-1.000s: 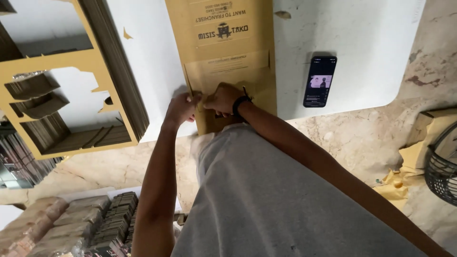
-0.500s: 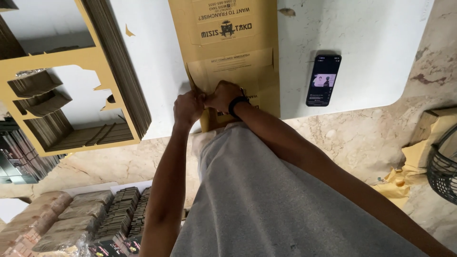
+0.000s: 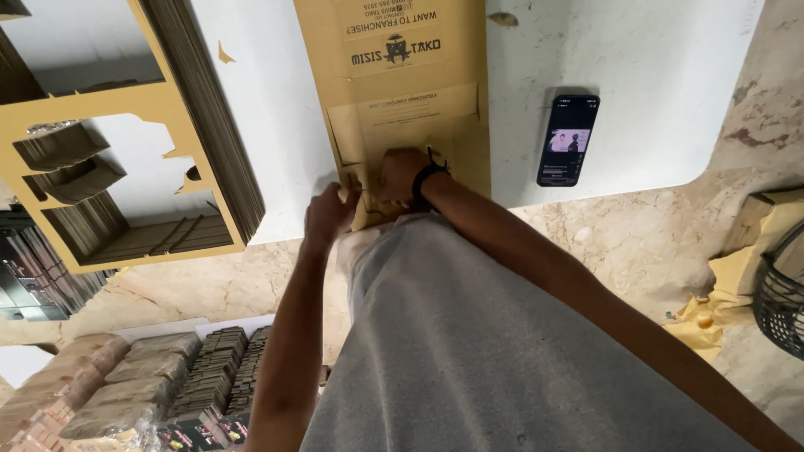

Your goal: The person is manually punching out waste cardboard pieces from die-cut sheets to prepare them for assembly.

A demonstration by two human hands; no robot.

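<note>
Both hands [image 3: 400, 176] grip cardboard sheet [image 3: 402, 100] edge.

Cardboard sheet [image 3: 402, 84]: far end cut off by the top edge.
Left hand [image 3: 328, 211]: fingertips hidden, grip unclear.
Phone [image 3: 568, 140]: screen too small to read.
Basket [image 3: 779, 289]: cut off at the right.

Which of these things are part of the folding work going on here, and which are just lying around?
In the work:
- flat printed cardboard sheet on the white table
- left hand, at the sheet's near flap
- right hand, pressing on the sheet

Lying about:
- phone, screen lit
- stack of punched-out cardboard frames
- wrapped bundles on the floor
- dark wire basket
</note>
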